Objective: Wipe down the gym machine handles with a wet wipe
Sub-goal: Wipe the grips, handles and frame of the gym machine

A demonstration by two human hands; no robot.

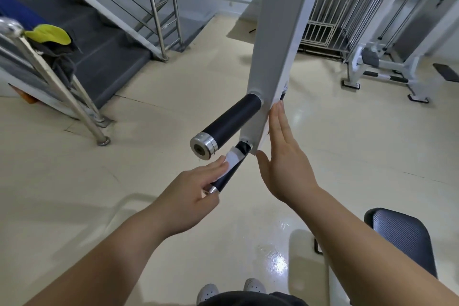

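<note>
Left grip (188,196) clasps white wet wipe (234,158) round slim black handle (227,177); right grip (283,166) flat, released, against smooth white arm (278,45).

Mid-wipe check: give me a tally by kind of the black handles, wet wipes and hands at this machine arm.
Black handles: 2, thick handle and thin handle
Wet wipes: 1, wet wipe held on the thin handle
Hands: 2, left hand and right hand
Total: 5
A dark part behind the white arm is too hidden to count.

Left hand (188,196) curled, right hand (285,164) flat.
</note>
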